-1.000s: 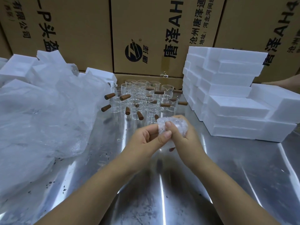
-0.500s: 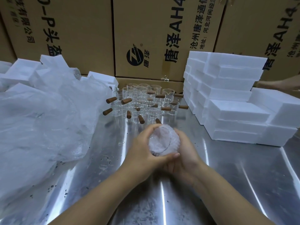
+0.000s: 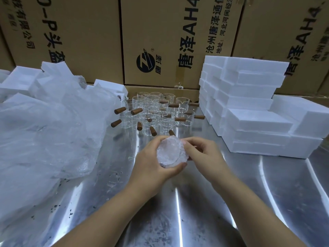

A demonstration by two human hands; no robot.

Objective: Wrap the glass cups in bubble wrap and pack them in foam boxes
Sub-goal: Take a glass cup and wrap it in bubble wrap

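Note:
A glass cup wrapped in bubble wrap is held above the metal table at centre, its round end turned toward me. My left hand grips it from the left and below, thumb across the bottom edge. My right hand holds its right side, fingers curled on the wrap. Behind them stand several bare glass cups with brown wooden handles. White foam boxes are stacked at the right.
A big heap of clear plastic and bubble wrap covers the left of the table, with foam pieces behind it. Printed cardboard cartons form a wall at the back.
The wrapped cup turned so its round end faces me, and my left hand closed around it from below. My right hand shifted from underneath to its right side.

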